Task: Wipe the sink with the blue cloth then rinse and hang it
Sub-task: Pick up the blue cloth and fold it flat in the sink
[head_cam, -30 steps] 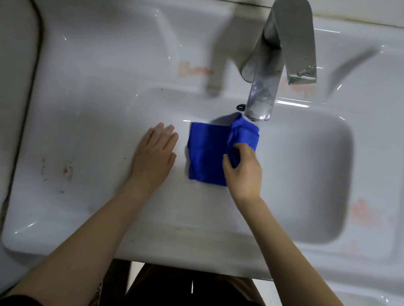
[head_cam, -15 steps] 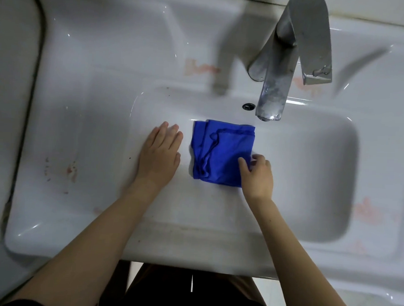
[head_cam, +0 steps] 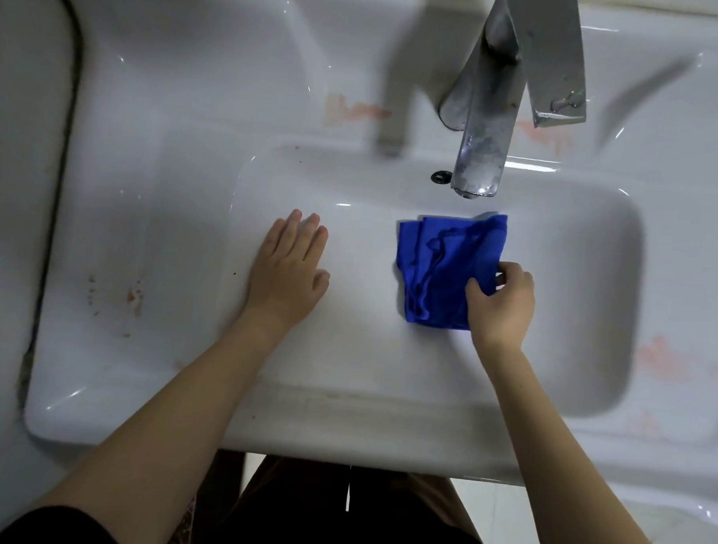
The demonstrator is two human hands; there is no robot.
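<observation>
The right grip point(head_cam: 502, 302) holds the blue cloth point(head_cam: 444, 267). Its thumb lies on top of the fabric and its fingers curl round the cloth's near right edge. The cloth lies folded and rumpled on the floor of the sink point(head_cam: 574, 301), spreading left and away from that grip, with its far edge just short of the faucet point(head_cam: 482, 153) spout.

Half a second ago the cloth sat just beside the left grip point(head_cam: 289, 275). Now a wide band of bare basin lies between them, so the right grip has dragged it away across the bottom. The left grip has stayed where it was, open and flat with straight fingers, resting on the basin's left slope and touching nothing else.

This reads as a wiping stroke in progress, so the task is probably still in its first stage. No water shows at the spout, and the cloth is nowhere near being hung. Reddish stains point(head_cam: 134, 297) remain on the ledge well left of the left grip. Paler marks show on the ledge beyond and to the right of the right grip. The wiping therefore likely has ground still to cover before the rinse.
</observation>
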